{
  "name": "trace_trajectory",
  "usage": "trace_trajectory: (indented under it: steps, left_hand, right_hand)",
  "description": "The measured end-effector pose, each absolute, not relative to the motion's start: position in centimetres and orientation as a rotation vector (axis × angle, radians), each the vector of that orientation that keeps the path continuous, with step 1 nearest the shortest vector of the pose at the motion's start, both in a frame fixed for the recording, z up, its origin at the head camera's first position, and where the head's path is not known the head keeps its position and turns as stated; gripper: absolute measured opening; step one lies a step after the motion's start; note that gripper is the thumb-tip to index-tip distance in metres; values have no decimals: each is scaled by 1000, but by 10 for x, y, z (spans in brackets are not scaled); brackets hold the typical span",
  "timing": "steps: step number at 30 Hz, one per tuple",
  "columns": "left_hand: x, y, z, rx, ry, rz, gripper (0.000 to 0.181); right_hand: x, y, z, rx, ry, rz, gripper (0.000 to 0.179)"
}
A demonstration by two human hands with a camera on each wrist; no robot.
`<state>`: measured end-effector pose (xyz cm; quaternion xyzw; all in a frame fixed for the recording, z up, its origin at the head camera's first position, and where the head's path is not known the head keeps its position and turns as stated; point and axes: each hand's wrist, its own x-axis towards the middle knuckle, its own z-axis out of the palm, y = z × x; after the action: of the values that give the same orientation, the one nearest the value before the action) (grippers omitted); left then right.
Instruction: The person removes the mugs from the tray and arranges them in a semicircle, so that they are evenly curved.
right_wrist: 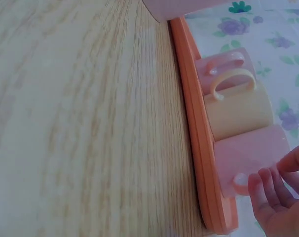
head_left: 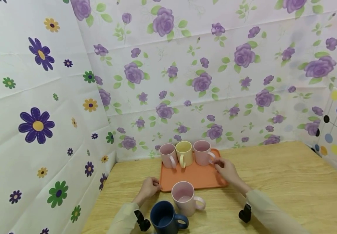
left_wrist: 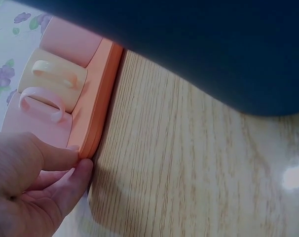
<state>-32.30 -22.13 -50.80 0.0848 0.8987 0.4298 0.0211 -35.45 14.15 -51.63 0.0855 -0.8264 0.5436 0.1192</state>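
Observation:
Along the back of an orange tray (head_left: 192, 178) stand a pink mug (head_left: 168, 156), a pale yellow mug (head_left: 186, 152) and a second pink mug (head_left: 202, 153), side by side. My left hand (head_left: 150, 188) pinches the tray's front left corner, thumb above and a finger below the rim in the left wrist view. At the right-hand pink mug, my right hand (head_left: 226, 169) has its fingertips on the handle (right_wrist: 241, 182), which they partly hide. Nearer me on the table stand another pink mug (head_left: 186, 204), handle to the right, and a dark blue mug (head_left: 165, 216).
The wooden table (head_left: 288, 182) runs to a flowered cloth wall (head_left: 180, 65) right behind the tray. Another cloth wall (head_left: 54, 152) bounds the left side. The front pink mug and blue mug stand between my forearms, close to the tray's front edge.

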Motion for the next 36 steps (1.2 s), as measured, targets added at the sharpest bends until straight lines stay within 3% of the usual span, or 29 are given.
trace_trajectory:
  steps: [20,36]
  left_hand:
    - [-325,-222,-513,239,2729,1428,21]
    - [-324,-220,-513,218,2720,1475,19]
  right_hand:
    - [-378,133,-523,220,-2319,1474,31]
    - [-380,127,-521,135,-2310,1374,18]
